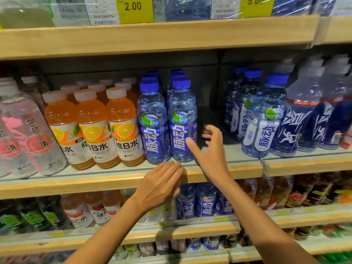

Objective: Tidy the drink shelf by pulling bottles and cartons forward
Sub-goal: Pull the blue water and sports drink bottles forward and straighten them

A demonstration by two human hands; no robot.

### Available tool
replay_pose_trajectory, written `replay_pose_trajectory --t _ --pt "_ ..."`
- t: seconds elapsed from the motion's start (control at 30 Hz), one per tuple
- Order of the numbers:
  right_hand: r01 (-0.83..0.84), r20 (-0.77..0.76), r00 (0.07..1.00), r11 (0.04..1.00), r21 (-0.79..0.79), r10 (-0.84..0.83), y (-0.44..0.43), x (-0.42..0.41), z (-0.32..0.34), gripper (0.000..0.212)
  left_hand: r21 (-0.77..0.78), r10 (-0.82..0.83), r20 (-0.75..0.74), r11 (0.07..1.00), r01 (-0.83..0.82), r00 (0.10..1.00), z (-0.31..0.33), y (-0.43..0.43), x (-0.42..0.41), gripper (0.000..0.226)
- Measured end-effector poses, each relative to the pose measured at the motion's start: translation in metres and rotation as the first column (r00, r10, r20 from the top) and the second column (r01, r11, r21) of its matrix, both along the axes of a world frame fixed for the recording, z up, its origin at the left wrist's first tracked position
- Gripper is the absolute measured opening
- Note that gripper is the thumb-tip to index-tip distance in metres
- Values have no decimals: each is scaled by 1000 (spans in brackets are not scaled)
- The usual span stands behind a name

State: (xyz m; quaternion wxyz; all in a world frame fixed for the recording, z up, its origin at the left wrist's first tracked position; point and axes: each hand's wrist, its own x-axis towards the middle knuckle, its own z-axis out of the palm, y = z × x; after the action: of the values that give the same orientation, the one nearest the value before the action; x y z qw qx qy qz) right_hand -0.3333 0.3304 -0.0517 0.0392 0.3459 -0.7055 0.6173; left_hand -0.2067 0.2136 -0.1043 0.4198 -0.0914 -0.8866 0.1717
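Two rows of blue-capped, blue-labelled bottles stand on the middle shelf (114,180); the front right one (182,121) and the front left one (153,122) sit near the shelf's front edge. My right hand (209,149) is spread open just right of the front right bottle, thumb close to its label, fingers reaching into the dark gap behind. My left hand (162,183) hovers flat and relaxed at the shelf's front lip below these bottles, holding nothing.
Orange vitamin drink bottles (93,128) fill the shelf to the left, pink-labelled clear bottles (24,141) beyond them. More blue bottles (264,117) and dark-labelled ones (304,122) stand right of the gap. Shelves above and below carry other drinks.
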Motion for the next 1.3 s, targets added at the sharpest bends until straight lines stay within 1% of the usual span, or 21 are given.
replay_pose_trajectory --t 0.03,0.1,0.17,0.27,0.37,0.43,0.5,0.6,0.67,0.77,0.87,0.9,0.97,1.03,1.17,1.3 --pt "31 -4 999 997 -70 -31 15 -5 0 50 17 -15 -2 1000 15 1000 3 8 -7 29" --pt "148 -5 988 973 -179 -152 46 -17 0 33 48 -51 7 998 51 999 10 25 -23 29" --pt "288 -17 954 933 -216 -299 73 -33 0 27 74 -80 40 994 77 996 17 42 -42 29" --pt "419 -66 897 887 -194 -438 96 -53 -1 31 78 -73 139 995 62 988 24 60 -67 31" --pt "480 -107 864 869 -120 -492 101 -67 -5 43 54 17 272 998 -33 962 24 67 -80 37" --pt "481 -100 867 873 -80 -488 100 -72 -7 52 36 73 313 995 -89 947 22 67 -82 39" --pt "474 -96 874 879 -53 -477 95 -73 -9 58 37 86 334 994 -104 939 22 66 -81 38" --pt "514 -119 851 857 -13 -512 87 -74 -10 65 52 84 350 993 -109 933 22 66 -81 38" --pt "530 -116 842 848 -10 -527 85 -77 -9 66 63 87 360 991 -117 929 22 67 -81 39" --pt "509 -115 856 861 13 -504 84 -83 -10 66 68 100 378 988 -136 920 22 67 -83 40" --pt "496 -154 860 867 36 -486 79 -88 -11 57 71 105 391 987 -144 914 22 67 -83 40" --pt "499 -169 858 866 46 -485 77 -89 -11 57 71 104 391 987 -143 914 22 67 -83 39" --pt "498 -185 857 865 59 -480 72 -90 -11 67 71 102 386 988 -140 917 22 68 -83 39" --pt "467 -155 877 883 48 -456 67 -91 -12 74 60 106 371 989 -137 923 23 68 -83 38" --pt "374 -24 927 928 -10 -374 61 -95 -11 76 65 101 359 989 -133 928 23 69 -82 38" --pt "341 -23 939 939 -41 -342 63 -99 -11 68 98 98 381 984 -146 919 27 72 -79 39"
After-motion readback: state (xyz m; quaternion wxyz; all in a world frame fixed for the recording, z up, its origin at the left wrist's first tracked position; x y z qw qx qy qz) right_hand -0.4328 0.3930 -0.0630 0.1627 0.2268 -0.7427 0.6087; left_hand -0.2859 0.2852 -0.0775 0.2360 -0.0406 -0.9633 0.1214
